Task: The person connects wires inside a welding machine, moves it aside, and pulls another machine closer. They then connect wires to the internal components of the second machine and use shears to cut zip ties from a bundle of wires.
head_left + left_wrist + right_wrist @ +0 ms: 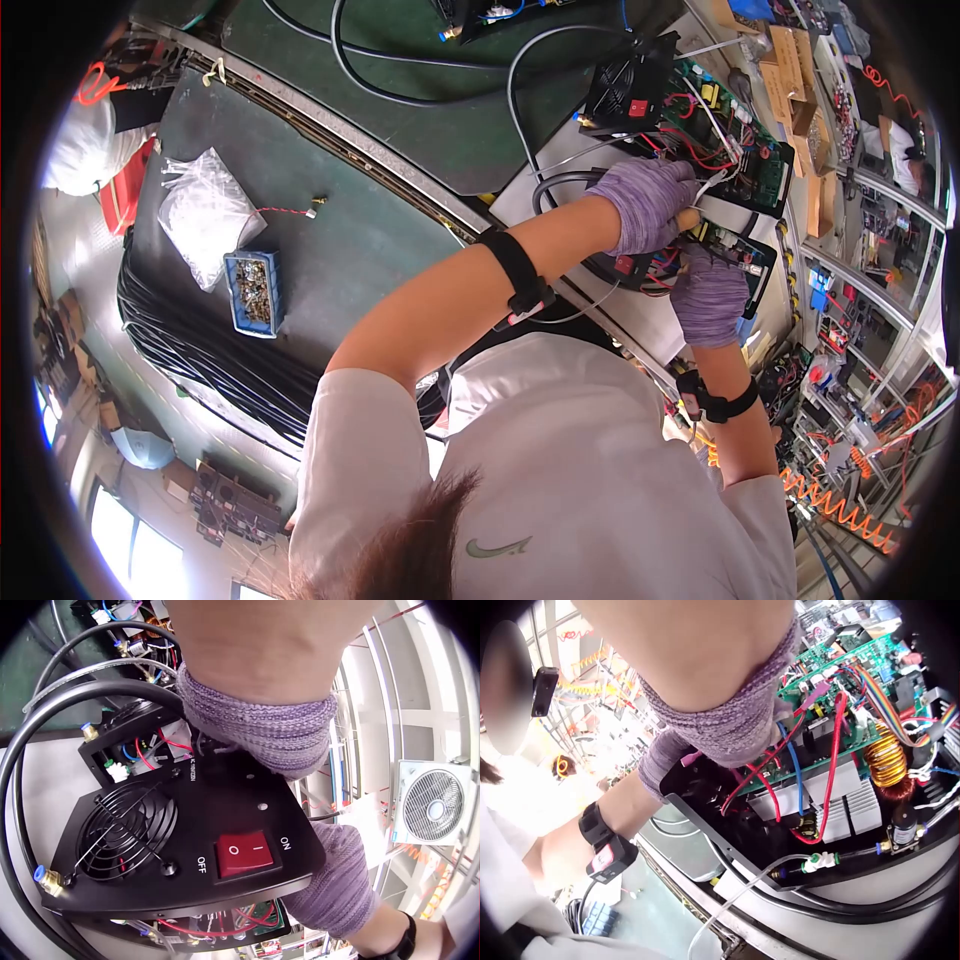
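My left hand, in a purple knitted glove, reaches over an opened black power unit with a fan grille and a red rocker switch. Its fingers are at the circuit boards and wiring inside. On the unit's other side my right hand, gloved alike, lies close to the same boards. The right wrist view shows a green circuit board, red wires, a copper coil and silver heat sinks near it. In both wrist views the fingertips are hidden, and I cannot tell what they hold.
A second opened unit stands just beyond, with black cables looping behind it. On the green table to the left lie a plastic bag, a blue bin of small metal parts and a bundle of black cables.
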`<action>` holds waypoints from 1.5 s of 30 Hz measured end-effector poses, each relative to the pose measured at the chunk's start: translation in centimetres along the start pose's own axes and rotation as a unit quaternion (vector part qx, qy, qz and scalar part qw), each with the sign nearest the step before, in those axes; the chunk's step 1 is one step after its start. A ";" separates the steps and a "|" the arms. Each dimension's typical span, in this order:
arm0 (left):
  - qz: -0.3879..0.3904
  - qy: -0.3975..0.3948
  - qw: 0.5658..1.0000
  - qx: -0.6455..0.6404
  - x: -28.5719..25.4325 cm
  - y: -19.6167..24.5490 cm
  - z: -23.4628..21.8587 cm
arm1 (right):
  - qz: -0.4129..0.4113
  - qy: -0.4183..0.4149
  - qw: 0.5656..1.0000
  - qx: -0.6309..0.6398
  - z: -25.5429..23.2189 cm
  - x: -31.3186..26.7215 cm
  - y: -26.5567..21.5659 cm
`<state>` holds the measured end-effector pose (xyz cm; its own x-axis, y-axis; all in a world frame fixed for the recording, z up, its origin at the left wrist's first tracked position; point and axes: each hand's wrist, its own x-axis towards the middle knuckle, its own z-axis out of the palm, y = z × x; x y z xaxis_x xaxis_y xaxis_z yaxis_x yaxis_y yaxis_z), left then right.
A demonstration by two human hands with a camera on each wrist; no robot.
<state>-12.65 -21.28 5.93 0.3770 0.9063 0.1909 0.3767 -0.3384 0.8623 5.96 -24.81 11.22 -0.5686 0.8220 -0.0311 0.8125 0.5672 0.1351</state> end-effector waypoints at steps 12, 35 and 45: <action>0.008 0.009 1.000 0.009 -0.1 -0.1 0.2 | -0.003 -0.007 1.000 0.014 -0.1 0.3 -0.3; -0.005 0.009 1.000 0.022 0.2 0.3 0.2 | 0.015 -0.030 0.997 -0.071 1.4 0.7 -1.3; 0.016 -0.007 1.000 0.016 0.4 0.0 0.1 | 0.086 0.056 0.995 0.021 0.7 -1.0 -1.6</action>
<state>-12.47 -20.96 5.95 0.4000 0.8918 0.2114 0.3914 -0.3747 0.8405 5.31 -26.50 10.31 -0.4293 0.8977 0.0995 0.9024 0.4218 0.0883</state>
